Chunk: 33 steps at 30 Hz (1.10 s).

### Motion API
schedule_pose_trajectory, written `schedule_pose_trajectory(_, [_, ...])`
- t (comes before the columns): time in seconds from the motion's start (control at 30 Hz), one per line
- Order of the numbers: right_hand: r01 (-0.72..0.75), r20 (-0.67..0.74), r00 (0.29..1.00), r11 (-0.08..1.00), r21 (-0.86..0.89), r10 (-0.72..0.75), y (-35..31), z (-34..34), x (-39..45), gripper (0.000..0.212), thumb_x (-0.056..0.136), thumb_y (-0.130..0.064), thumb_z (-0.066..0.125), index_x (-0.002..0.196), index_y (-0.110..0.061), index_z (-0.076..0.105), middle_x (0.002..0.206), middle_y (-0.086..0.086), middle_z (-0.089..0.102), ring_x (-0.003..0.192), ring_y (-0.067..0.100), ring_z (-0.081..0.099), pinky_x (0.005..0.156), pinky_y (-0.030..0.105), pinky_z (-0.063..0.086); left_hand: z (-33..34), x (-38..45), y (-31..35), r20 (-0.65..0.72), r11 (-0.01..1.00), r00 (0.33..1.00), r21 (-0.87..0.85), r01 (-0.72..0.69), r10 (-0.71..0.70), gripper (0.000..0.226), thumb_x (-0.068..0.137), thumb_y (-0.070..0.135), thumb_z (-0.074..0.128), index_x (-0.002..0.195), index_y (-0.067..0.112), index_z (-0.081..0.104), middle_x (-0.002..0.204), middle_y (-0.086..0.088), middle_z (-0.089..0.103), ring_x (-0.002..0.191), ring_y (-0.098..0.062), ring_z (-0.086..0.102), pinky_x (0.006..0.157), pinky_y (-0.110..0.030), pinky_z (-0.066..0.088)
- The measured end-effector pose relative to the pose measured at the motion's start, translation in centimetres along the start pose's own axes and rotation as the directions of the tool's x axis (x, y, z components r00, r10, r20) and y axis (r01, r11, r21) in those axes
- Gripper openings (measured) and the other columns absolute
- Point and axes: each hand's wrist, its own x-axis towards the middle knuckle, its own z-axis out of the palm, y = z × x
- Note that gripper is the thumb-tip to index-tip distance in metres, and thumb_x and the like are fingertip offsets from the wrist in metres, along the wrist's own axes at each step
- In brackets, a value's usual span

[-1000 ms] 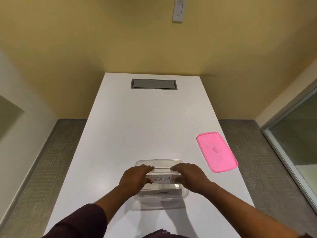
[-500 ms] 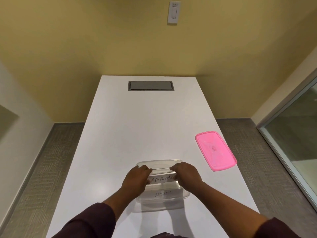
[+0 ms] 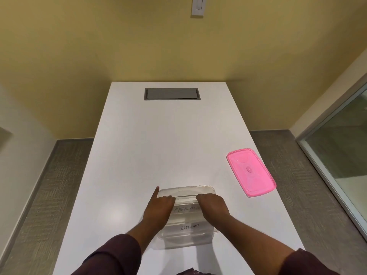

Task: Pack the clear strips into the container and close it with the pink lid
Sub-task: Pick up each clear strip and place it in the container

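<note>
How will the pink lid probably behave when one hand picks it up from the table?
The pink lid looks thin and flat, so it is probably light and may flex slightly. It lies flat on the smooth white table near the right edge, so it could slide rather than lift; it should not roll.

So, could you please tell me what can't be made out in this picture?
- Head view: the strip lettered "PERMA" has both ends covered by the left hand and right hand.
- How many clear strips lie in the container: transparent, uncountable.
- Both fingertips: curled out of sight.

White table (image 3: 151, 147): container (image 3: 206, 189), pink lid (image 3: 250, 171).
</note>
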Motion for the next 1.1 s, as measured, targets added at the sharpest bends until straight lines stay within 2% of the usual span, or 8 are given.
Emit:
schedule_pose_trajectory(0.1, [0.018, 0.014, 1.000, 1.000, -0.017, -0.017, 0.1, 0.3, 0.4, 0.031, 0.084, 0.005, 0.042, 0.104, -0.013, 0.056, 0.097, 0.010, 0.067, 0.089, 0.034, 0.065, 0.064, 0.036, 0.038, -0.2, 0.2, -0.1, 0.005, 1.000, 1.000, 0.003, 0.005, -0.005, 0.042, 0.090, -0.001, 0.034, 0.123, 0.014, 0.053, 0.103, -0.003, 0.065, 0.097, -0.025, 0.064, 0.125, -0.046, -0.007])
schedule_pose_trajectory(0.33, [0.057, 0.021, 0.998, 0.998, -0.022, -0.057, 0.2, 1.1, 1.4, 0.031, 0.085, 0.006, 0.042, 0.106, -0.012, 0.056, 0.099, 0.010, 0.067, 0.090, 0.034, 0.065, 0.065, 0.037, 0.039, 0.7, 1.1, -0.8, 0.048, 0.999, 0.999, -0.054, 0.003, -0.001, 0.046, 0.087, -0.004, 0.038, 0.127, 0.014, 0.053, 0.111, -0.003, 0.067, 0.104, -0.024, 0.065, 0.122, -0.046, -0.013])
schedule_pose_trajectory(0.7, [0.060, 0.055, 0.997, 0.998, -0.008, -0.060, 0.2, 1.7, 2.2, 0.030, 0.077, 0.009, 0.042, 0.093, -0.014, 0.054, 0.093, 0.009, 0.067, 0.083, 0.033, 0.064, 0.061, 0.036, 0.038, 1.4, 1.5, -0.9, 0.067, 0.996, 0.998, -0.085, 0.014, -0.009, 0.045, 0.087, -0.005, 0.037, 0.122, 0.017, 0.055, 0.113, 0.000, 0.069, 0.104, -0.023, 0.066, 0.125, -0.049, -0.007])
schedule_pose_trajectory(1.1, [0.038, 0.010, 0.999, 0.999, 0.033, -0.039, 0.7, 2.6, 2.1, 0.041, 0.082, 0.005, 0.045, 0.117, -0.014, 0.055, 0.107, 0.007, 0.063, 0.096, 0.031, 0.062, 0.070, 0.040, 0.049, 2.0, 1.8, -0.8, 0.090, 0.999, 0.996, -0.037, 0.028, -0.024, 0.050, 0.085, -0.006, 0.046, 0.131, 0.013, 0.049, 0.123, -0.005, 0.062, 0.111, -0.025, 0.061, 0.125, -0.051, -0.003])
